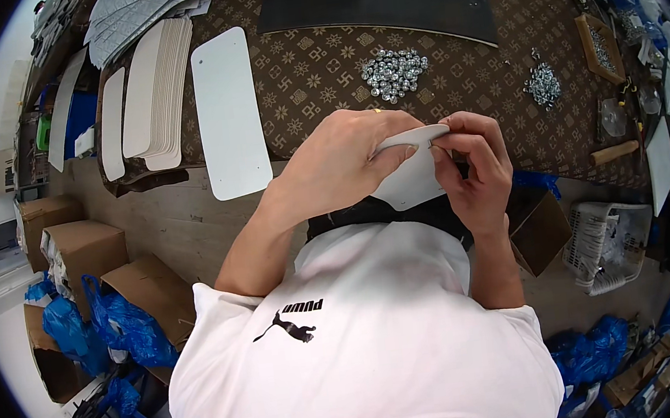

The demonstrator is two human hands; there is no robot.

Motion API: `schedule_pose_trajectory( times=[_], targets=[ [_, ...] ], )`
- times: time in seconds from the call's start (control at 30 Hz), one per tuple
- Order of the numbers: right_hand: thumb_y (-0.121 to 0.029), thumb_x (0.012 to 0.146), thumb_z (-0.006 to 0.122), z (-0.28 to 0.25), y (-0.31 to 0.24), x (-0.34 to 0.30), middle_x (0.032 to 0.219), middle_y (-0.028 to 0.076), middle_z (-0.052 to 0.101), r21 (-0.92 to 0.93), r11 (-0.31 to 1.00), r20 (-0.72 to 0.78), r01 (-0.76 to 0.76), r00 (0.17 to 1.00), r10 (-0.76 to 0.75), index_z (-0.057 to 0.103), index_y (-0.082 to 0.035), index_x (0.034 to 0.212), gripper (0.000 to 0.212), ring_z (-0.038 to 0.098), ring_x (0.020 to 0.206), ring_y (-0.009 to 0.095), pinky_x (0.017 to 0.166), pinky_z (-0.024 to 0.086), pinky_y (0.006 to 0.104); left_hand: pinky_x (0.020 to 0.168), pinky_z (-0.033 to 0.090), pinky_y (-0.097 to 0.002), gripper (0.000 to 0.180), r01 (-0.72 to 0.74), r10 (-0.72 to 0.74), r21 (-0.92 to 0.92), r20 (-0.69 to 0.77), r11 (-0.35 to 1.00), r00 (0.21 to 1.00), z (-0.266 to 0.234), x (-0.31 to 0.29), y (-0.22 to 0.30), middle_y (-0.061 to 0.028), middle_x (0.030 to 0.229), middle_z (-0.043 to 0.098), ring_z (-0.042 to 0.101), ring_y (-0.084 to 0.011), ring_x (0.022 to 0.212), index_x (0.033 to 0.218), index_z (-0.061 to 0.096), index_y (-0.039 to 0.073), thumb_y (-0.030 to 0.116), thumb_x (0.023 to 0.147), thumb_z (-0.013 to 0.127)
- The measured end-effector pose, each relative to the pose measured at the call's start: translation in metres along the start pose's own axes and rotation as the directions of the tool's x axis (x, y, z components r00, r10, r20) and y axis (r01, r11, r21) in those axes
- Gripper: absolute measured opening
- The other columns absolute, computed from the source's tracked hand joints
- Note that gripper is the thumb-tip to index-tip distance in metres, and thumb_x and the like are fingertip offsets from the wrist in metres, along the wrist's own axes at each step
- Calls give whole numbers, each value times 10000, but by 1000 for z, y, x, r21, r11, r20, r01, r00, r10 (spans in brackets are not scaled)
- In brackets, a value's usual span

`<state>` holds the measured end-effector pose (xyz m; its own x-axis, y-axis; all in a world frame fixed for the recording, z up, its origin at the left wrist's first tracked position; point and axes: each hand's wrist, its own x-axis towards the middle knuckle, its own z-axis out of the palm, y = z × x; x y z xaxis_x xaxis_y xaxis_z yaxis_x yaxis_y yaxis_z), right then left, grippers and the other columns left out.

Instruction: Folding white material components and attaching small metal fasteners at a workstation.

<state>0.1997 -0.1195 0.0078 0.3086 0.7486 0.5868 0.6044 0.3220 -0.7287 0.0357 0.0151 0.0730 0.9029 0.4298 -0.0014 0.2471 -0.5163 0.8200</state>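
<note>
My left hand (pixel 346 159) is closed round the upper edge of a white rounded panel (pixel 410 183), thumb on the near face and fingers behind. The panel is tilted up in front of my body at the table's near edge. At the panel's upper right corner, my right hand (pixel 477 163) has its thumb and fingertips pinched together; anything between them is too small or hidden to make out. Beyond my hands lies a heap of shiny silver rounded metal pieces (pixel 394 74). Farther right is a smaller heap of little metal fasteners (pixel 542 84).
Another white panel (pixel 231 114) overhangs the front of the patterned brown table cloth (pixel 300 74). Left of it leans a stack of panels (pixel 158 97). A black mat (pixel 379 4) lies at the back, a wooden tray (pixel 600 48) at right. Cardboard boxes (pixel 86 251) and a white basket (pixel 608 241) flank me.
</note>
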Motion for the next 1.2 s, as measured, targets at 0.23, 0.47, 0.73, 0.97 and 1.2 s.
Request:
schedule_pose_trajectory(
  times=[0.23, 0.47, 0.73, 0.97, 1.2],
  targets=[
    [93, 843, 761, 15, -8, -1, 1112, 96, 641, 156, 967, -27, -203, 977, 210, 666, 0, 994, 202, 653, 921, 165, 754, 565, 284, 701, 549, -415, 266, -20, 28, 137, -54, 990, 998, -1, -4, 2, -165, 875, 734, 717, -333, 802, 1143, 735, 45, 194, 923, 736],
    [-18, 967, 712, -9, 16, 24, 1139, 87, 629, 595, 461, 555, -658, 752, 356, 654, 18, 1021, 87, 639, 896, 121, 806, 548, 258, 656, 533, -366, 237, -46, 30, 225, 77, 973, 997, -13, -14, -10, -62, 876, 738, 695, -234, 735, 1038, 741, 73, 239, 882, 806],
    [-119, 968, 698, 17, 89, 63, 973, 100, 696, -466, 879, 99, -105, 980, 170, 752, -40, 1100, 163, 689, 940, 260, 820, 546, 361, 716, 513, -368, 161, -318, 328, 398, 44, 861, 944, -21, -23, -29, -35, 799, 683, 658, -233, 703, 988, 672, 100, 227, 926, 749],
    [-127, 951, 718, 20, 85, 60, 966, 103, 706, -499, 866, 114, -37, 988, 108, 768, -39, 1091, 173, 692, 919, 275, 806, 550, 365, 753, 528, -350, 161, -302, 329, 292, -49, 908, 943, -17, -26, -40, -30, 896, 734, 688, -222, 772, 947, 697, 73, 194, 885, 784],
    [-9, 966, 696, -2, 5, 49, 930, 52, 750, 239, 670, 441, -703, 693, 570, 768, 31, 1079, 140, 677, 836, 82, 740, 541, 234, 727, 537, -358, 138, -411, 434, 238, -50, 880, 900, -8, -8, -45, -62, 918, 717, 692, -239, 785, 935, 687, 56, 111, 844, 776]
  ],
)
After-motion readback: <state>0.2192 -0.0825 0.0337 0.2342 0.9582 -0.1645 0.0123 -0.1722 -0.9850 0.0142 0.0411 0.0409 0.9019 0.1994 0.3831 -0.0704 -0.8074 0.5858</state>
